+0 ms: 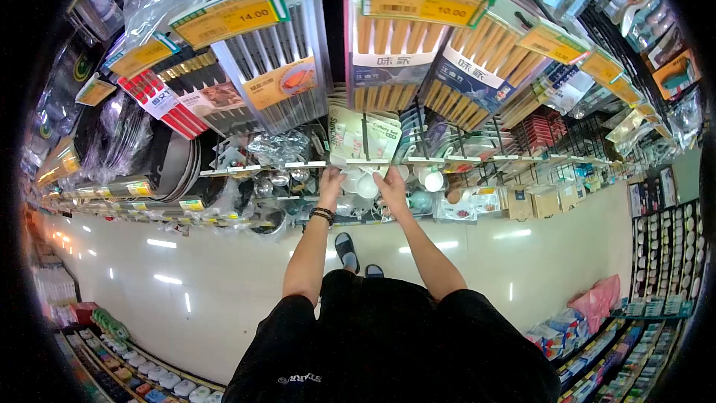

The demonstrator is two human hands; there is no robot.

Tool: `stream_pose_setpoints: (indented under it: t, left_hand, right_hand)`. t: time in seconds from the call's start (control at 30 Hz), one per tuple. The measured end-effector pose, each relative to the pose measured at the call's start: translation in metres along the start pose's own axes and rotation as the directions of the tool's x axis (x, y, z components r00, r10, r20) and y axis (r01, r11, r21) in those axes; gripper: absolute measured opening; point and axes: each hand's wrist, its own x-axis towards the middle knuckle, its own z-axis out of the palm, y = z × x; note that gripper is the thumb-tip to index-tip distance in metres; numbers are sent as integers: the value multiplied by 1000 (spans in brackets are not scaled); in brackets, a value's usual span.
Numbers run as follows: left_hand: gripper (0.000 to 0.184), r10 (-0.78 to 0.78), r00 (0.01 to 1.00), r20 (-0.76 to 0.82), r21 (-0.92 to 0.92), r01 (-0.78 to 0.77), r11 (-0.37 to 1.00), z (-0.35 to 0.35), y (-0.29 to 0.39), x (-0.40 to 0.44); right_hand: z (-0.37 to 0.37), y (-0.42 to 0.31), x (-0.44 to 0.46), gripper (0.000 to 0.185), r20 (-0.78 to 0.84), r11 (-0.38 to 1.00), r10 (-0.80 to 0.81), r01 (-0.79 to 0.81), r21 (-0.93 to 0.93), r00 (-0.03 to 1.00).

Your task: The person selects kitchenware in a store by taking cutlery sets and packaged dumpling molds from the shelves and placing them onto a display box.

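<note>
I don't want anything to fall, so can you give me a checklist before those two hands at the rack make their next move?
1. Left hand near the cutlery packet: ok, by its lower edge.
2. Right hand near it too: ok, on the other side of the white round pieces.
3. Fingers holding something firmly: cannot tell, too small to see.
4. Packet free of the rack: cannot tell, its hanging point is unclear.
5. Both feet in view: ok, both sandals show over the floor.
</note>
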Motion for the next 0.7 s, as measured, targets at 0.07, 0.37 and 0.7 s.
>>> stream_pose_setpoints:
  t: [0.07, 0.37, 0.7]
  left_hand:
    - [65, 86, 996, 24, -68, -84, 994, 2, 3, 3]
    - [57, -134, 989, 67, 46, 132, 990, -3, 6, 7]
    - [50, 268, 954, 137, 113, -284, 952, -16, -25, 17]
  right_hand:
    - [5, -8, 2, 20, 14, 997, 80, -80, -15, 997]
    - [-8, -28, 25, 32, -28, 959, 278, -279, -43, 960]
    - [-23, -39, 47, 24, 111, 949, 286, -265, -171, 952]
